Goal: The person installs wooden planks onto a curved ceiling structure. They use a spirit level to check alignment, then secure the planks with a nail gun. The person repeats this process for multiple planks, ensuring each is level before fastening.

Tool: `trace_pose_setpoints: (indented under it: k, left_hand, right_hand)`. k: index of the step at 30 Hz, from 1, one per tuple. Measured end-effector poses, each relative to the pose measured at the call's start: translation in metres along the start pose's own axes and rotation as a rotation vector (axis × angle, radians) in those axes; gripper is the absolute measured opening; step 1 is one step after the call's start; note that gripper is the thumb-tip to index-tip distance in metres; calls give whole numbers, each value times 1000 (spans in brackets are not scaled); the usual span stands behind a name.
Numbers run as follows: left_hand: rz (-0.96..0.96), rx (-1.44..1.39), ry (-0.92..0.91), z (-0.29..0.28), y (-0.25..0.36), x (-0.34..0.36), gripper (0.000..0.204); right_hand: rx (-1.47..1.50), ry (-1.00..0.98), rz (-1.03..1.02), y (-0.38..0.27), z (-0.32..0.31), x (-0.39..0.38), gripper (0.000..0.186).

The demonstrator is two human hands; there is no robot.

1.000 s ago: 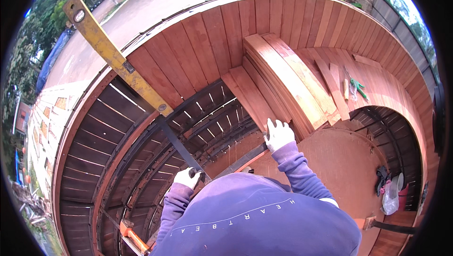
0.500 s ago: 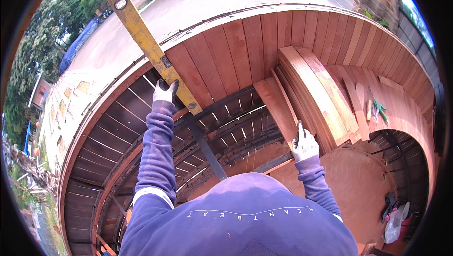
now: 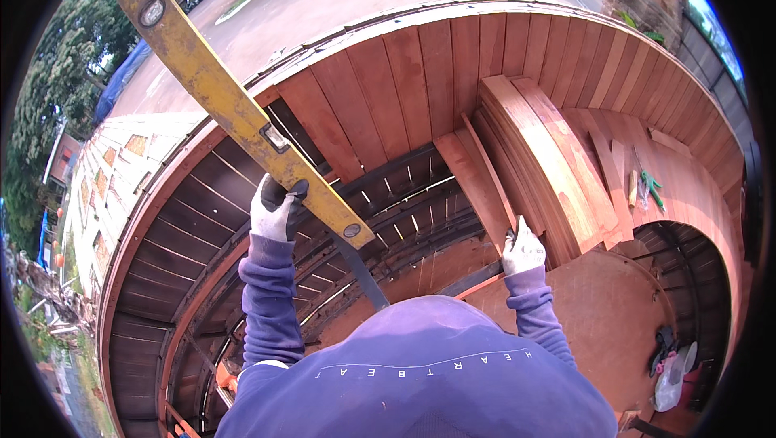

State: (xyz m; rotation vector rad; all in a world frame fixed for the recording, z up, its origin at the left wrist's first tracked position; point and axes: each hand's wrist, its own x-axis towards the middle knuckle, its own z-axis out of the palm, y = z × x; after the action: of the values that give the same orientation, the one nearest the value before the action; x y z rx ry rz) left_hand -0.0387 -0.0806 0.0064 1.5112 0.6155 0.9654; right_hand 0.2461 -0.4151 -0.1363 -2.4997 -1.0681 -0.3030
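Observation:
My left hand (image 3: 275, 208), in a white glove with dark fingertips, is wrapped round the lower part of a yellow spirit level (image 3: 218, 78). The level slants from upper left down to the middle, lifted toward me off the fitted boards. In a matching glove, my right hand (image 3: 524, 252) pinches the near end of a thin reddish wooden plank (image 3: 489, 165), which leans on edge beside the stack. A wider plank (image 3: 467, 175) lies just left of it. The stack of planks (image 3: 550, 163) rises to the right of that hand.
Fitted boards (image 3: 404, 86) line the curved far side. Dark metal framing (image 3: 356, 268) and slats with gaps show at left. Green-handled pliers (image 3: 651, 187) and a wooden-handled tool (image 3: 632, 189) lie right of the stack. A clear plastic bag (image 3: 669, 385) sits lower right.
My left hand has raised the spirit level off the boards and drawn it toward me, baring the dark gap beside the last board. The fingers of my right hand have closed on the plank's end.

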Motion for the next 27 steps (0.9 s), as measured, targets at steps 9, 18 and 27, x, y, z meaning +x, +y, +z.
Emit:
trace_pose_setpoints:
  k: [9, 18, 27]
  left_hand:
    - [-156, -144, -294, 116, -11, 5, 39]
    - [-300, -158, -546, 245, -33, 72, 34]
    - [-404, -152, -486, 310, -80, 84, 28]
  right_hand:
    - [965, 62, 383, -20, -19, -8, 35]
    - [1259, 373, 461, -23, -63, -23, 36]
    - [1397, 370, 434, -15, -85, -28, 38]
